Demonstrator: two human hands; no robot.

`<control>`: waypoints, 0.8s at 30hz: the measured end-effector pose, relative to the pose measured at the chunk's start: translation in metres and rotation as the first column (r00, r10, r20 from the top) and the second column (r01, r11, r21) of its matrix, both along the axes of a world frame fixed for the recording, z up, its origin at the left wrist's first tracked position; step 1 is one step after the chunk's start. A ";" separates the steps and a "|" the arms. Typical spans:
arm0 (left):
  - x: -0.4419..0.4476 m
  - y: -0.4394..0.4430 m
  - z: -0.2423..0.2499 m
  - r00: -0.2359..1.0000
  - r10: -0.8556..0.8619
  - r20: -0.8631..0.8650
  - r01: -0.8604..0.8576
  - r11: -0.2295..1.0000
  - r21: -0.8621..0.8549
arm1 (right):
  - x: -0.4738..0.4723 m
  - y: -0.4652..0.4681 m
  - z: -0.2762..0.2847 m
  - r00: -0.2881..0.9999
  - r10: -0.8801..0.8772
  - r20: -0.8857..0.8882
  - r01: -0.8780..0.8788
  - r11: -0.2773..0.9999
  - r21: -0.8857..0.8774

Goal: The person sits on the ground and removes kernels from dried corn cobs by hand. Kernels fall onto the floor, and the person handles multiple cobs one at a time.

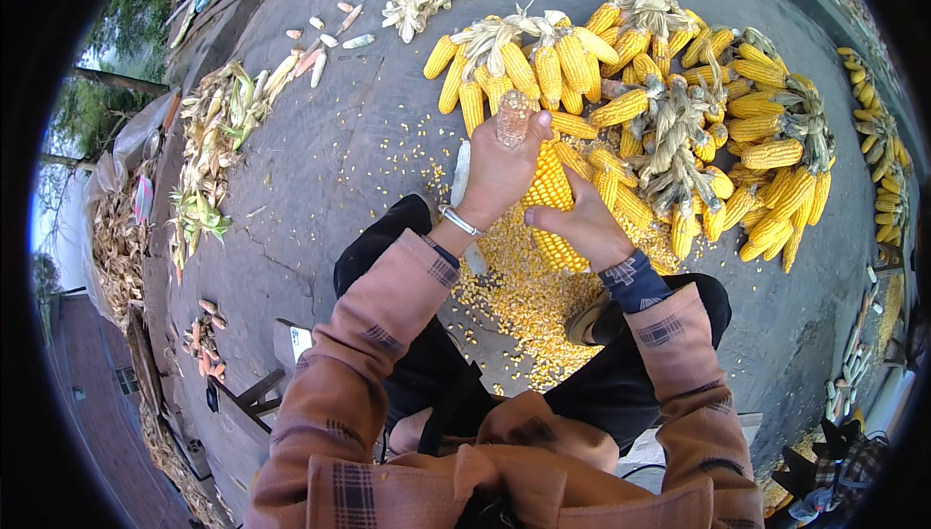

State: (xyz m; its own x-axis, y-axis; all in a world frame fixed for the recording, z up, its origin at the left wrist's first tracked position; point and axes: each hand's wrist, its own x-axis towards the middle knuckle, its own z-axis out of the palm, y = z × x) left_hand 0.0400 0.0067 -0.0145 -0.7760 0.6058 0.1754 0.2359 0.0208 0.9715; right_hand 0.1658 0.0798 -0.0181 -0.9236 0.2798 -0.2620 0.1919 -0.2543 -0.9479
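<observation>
My left hand (498, 165) is closed around a bare reddish corn cob (513, 119), its end sticking up past the thumb. Against it, my right hand (582, 220) grips a yellow ear of corn (550, 183), which slants between both hands with its kernels showing. Loose yellow kernels (531, 311) lie heaped on the ground below, between my feet. Beyond my hands are husk-tied bunches of yellow corn ears (560, 63), and more bunches (771, 122) spread to the right. A pale bare cob (460, 172) lies beside my left wrist.
Dry husks (211, 151) are piled at the left, with stripped cobs (320, 60) beyond them. Reddish cobs (205, 343) lie at lower left near a wooden stool (254, 398). Braided corn (884, 158) lines the far right. Part of another person in checked clothing (858, 463) shows at lower right.
</observation>
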 end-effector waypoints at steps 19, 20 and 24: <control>0.005 0.000 -0.006 0.997 0.056 0.054 -0.056 0.998 -0.005 | -0.011 -0.010 0.008 0.970 -0.115 0.216 -0.128 0.513 0.849; 0.003 -0.004 -0.010 0.997 0.076 0.009 -0.076 0.997 -0.025 | -0.011 -0.007 0.015 0.960 -0.075 0.270 -0.172 0.604 0.779; 0.002 -0.004 -0.002 0.994 0.103 0.046 -0.105 0.994 0.029 | -0.004 -0.003 0.014 0.998 0.052 -0.041 -0.051 0.999 0.014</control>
